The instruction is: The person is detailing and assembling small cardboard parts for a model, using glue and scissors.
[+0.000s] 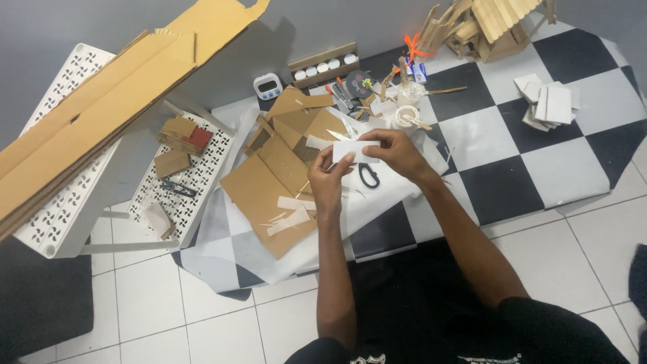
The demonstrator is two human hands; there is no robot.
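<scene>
Above cardboard sheets (pixel 269 185) (scissors (pixel 368 175) below): left hand (pixel 329 176), right hand (pixel 397 152) clamped on white card (pixel 350 149).

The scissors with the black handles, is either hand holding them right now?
No, the scissors lie on the white sheet below the hands, while the left hand and right hand both pinch a small white card piece.

From my remote post I see a white card piece (pixel 350 149) held over a black-and-white chequered mat (pixel 512 135). Brown cardboard sheets (pixel 269 189) lie at nine o'clock of it, black-handled scissors (pixel 368 175) at five o'clock. White perforated shelves (pixel 67 202) sit far at nine, pale wooden stick model (pixel 492 27) at one.
</scene>
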